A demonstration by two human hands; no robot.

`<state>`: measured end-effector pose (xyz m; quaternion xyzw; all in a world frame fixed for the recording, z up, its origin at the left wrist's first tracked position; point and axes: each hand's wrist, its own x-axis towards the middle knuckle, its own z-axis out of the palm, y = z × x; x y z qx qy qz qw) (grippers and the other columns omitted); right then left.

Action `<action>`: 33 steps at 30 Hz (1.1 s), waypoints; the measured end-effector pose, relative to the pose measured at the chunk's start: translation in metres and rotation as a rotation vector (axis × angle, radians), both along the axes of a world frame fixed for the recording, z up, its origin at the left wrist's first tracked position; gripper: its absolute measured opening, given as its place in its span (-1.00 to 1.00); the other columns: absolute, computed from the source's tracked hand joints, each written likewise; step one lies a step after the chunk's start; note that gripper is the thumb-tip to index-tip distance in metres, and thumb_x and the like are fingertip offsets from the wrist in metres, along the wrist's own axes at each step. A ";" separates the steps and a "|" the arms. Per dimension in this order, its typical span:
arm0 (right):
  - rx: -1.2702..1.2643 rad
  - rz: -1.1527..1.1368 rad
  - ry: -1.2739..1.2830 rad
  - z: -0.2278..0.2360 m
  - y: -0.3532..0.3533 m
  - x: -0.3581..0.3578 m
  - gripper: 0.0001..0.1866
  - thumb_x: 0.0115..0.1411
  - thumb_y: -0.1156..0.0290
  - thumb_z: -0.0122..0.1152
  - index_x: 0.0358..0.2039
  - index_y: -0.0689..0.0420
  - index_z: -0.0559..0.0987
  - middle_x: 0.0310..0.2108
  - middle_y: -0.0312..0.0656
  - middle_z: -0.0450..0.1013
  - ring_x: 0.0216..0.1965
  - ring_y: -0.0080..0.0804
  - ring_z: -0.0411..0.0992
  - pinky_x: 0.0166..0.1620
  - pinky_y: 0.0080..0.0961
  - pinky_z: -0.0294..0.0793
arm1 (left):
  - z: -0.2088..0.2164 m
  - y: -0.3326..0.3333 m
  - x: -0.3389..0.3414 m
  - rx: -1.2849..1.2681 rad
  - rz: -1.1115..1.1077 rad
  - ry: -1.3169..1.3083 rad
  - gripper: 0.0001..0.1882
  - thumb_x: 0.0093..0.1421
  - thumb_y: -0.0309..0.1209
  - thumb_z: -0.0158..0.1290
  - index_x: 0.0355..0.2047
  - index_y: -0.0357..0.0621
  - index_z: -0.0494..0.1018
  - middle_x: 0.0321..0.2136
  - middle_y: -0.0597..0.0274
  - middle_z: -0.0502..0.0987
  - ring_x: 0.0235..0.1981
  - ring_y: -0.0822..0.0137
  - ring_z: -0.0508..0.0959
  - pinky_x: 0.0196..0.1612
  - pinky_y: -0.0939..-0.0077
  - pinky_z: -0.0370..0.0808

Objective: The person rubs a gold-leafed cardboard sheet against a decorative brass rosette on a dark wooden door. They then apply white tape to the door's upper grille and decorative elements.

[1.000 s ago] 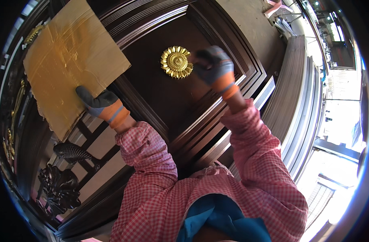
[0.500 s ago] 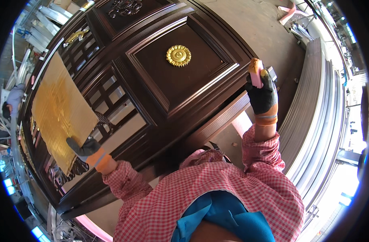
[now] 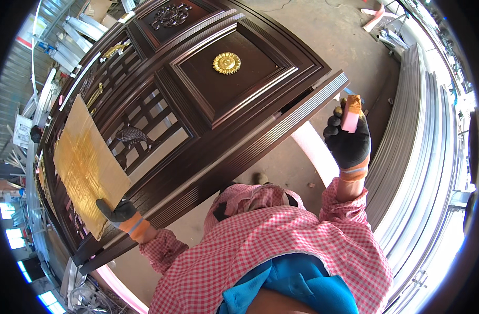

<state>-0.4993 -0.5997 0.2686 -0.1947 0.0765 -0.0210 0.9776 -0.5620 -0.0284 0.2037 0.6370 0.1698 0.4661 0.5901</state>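
Note:
A sheet of cardboard (image 3: 85,162) smeared with gold paint is gripped at its lower edge by my gloved left hand (image 3: 118,211), thumb on top. It is held over the left part of a dark brown panelled door (image 3: 260,94). My right hand (image 3: 349,138), in a black and orange glove, is closed round a pink foam block (image 3: 350,116) whose top end is coated in gold. That hand is off the door's right edge. A gold flower ornament (image 3: 226,63) sits in the door's square panel. A dark fish ornament (image 3: 133,136) shows in the lattice beside the cardboard.
Long stacked metal profiles (image 3: 407,136) run along the right side. A gold fish ornament (image 3: 114,51) and a dark scroll ornament (image 3: 171,15) lie farther up the door. Pink foam strip (image 3: 315,149) shows beneath the door, above the concrete floor (image 3: 302,31).
My right hand has drawn back from the door's right corner toward me with the foam block. The cardboard has shifted slightly right and tilted, uncovering more of the lattice and the dark fish.

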 end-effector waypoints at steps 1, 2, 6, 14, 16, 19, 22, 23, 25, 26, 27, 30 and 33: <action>0.024 0.000 0.006 0.003 0.002 -0.004 -0.61 0.37 0.16 -0.09 0.03 0.15 0.50 -0.22 -0.15 0.53 -0.22 -0.30 0.50 -0.16 -0.39 0.48 | -0.001 0.004 0.003 -0.011 -0.015 0.006 -0.54 0.41 -0.32 -0.05 0.21 -0.33 0.27 0.15 -0.07 0.40 0.08 0.19 0.45 0.20 0.41 0.38; 0.006 -0.011 -0.012 0.005 0.003 -0.007 -0.60 0.38 0.15 -0.10 0.03 0.14 0.50 -0.22 -0.15 0.52 -0.22 -0.30 0.49 -0.17 -0.39 0.47 | -0.002 0.007 0.008 -0.045 -0.029 0.001 -0.53 0.40 -0.31 -0.04 0.22 -0.34 0.26 0.15 -0.07 0.41 0.08 0.20 0.46 0.20 0.42 0.37; 0.045 -0.027 -0.077 0.006 0.016 -0.008 -0.58 0.36 0.15 -0.03 0.05 0.18 0.48 -0.18 -0.12 0.52 -0.22 -0.26 0.48 -0.16 -0.35 0.47 | 0.025 0.003 0.042 -0.307 -0.128 -0.102 -0.45 0.39 -0.22 -0.03 0.22 -0.41 0.25 0.14 -0.05 0.42 0.05 0.22 0.46 0.19 0.45 0.37; 0.089 -0.096 0.092 -0.048 0.048 0.036 -0.54 0.26 0.23 0.18 0.09 0.21 0.43 -0.14 -0.08 0.48 -0.15 -0.24 0.44 -0.10 -0.34 0.47 | -0.024 0.021 0.107 -0.070 -0.100 0.053 -0.43 0.37 -0.19 0.00 0.22 -0.40 0.26 0.12 -0.01 0.44 0.04 0.23 0.48 0.13 0.50 0.40; 0.077 -0.092 0.158 -0.068 0.050 0.054 -0.53 0.27 0.24 0.17 0.11 0.21 0.42 -0.11 -0.07 0.48 -0.14 -0.22 0.45 -0.06 -0.31 0.47 | -0.041 0.017 0.135 0.016 -0.094 0.081 -0.40 0.33 -0.24 0.06 0.24 -0.39 0.24 0.15 0.04 0.43 0.07 0.25 0.46 0.16 0.52 0.37; 0.104 -0.097 0.190 -0.107 0.052 0.091 -0.53 0.28 0.23 0.14 0.12 0.21 0.42 -0.08 -0.06 0.48 -0.10 -0.20 0.44 -0.02 -0.26 0.46 | -0.054 -0.016 0.193 -0.360 -0.210 -0.056 -0.38 0.26 -0.33 0.17 0.23 -0.38 0.25 0.14 0.08 0.43 0.09 0.27 0.45 0.18 0.51 0.37; 0.136 -0.075 0.239 -0.137 0.050 0.129 -0.59 0.30 0.24 0.08 0.10 0.15 0.44 -0.09 -0.12 0.47 -0.11 -0.23 0.44 -0.05 -0.27 0.45 | -0.092 -0.001 0.251 -1.258 -0.920 -0.373 -0.38 0.19 -0.41 0.24 0.20 -0.38 0.28 0.13 0.10 0.45 0.09 0.29 0.45 0.18 0.48 0.39; 0.122 -0.086 0.274 -0.143 0.051 0.142 -0.60 0.31 0.22 0.05 0.09 0.13 0.45 -0.10 -0.13 0.47 -0.12 -0.24 0.44 -0.07 -0.28 0.45 | -0.102 -0.016 0.276 -1.268 -0.911 -0.344 -0.42 0.20 -0.42 0.22 0.18 -0.37 0.31 0.14 0.09 0.44 0.10 0.30 0.44 0.20 0.46 0.38; 0.047 -0.141 0.380 -0.155 0.051 0.162 -0.61 0.36 0.14 -0.07 0.06 0.09 0.46 -0.15 -0.19 0.46 -0.20 -0.31 0.43 -0.20 -0.35 0.42 | -0.116 -0.054 0.327 -1.346 -1.096 -0.403 -0.44 0.22 -0.44 0.20 0.18 -0.38 0.30 0.17 0.08 0.41 0.12 0.31 0.43 0.22 0.44 0.36; 0.042 -0.126 0.375 -0.162 0.050 0.173 -0.61 0.36 0.12 -0.09 0.05 0.08 0.45 -0.16 -0.20 0.45 -0.23 -0.32 0.43 -0.22 -0.37 0.40 | -0.127 -0.066 0.344 -1.385 -1.187 -0.436 -0.45 0.22 -0.44 0.19 0.17 -0.39 0.30 0.18 0.07 0.39 0.12 0.31 0.42 0.23 0.43 0.35; 0.038 -0.113 0.370 -0.169 0.049 0.182 -0.60 0.37 0.10 -0.11 0.05 0.07 0.45 -0.17 -0.21 0.45 -0.25 -0.33 0.42 -0.25 -0.38 0.39 | -0.145 -0.064 0.358 -1.297 -1.108 -0.412 -0.45 0.21 -0.44 0.20 0.16 -0.38 0.31 0.17 0.07 0.40 0.12 0.30 0.42 0.22 0.43 0.36; 0.003 -0.128 0.365 -0.186 0.047 0.204 -0.57 0.37 0.07 -0.12 0.08 0.07 0.40 -0.19 -0.21 0.44 -0.32 -0.39 0.38 -0.32 -0.46 0.36 | -0.173 -0.093 0.403 -1.281 -1.044 -0.418 -0.48 0.21 -0.44 0.19 0.14 -0.37 0.34 0.16 0.07 0.41 0.11 0.29 0.43 0.20 0.41 0.37; 0.022 -0.109 0.239 -0.202 0.045 0.214 -0.56 0.35 0.10 -0.05 0.12 0.09 0.37 -0.17 -0.21 0.43 -0.29 -0.43 0.36 -0.32 -0.53 0.35 | -0.187 -0.102 0.424 -1.441 -1.164 -0.466 -0.44 0.24 -0.38 0.18 0.18 -0.36 0.30 0.17 0.06 0.40 0.10 0.29 0.42 0.21 0.43 0.36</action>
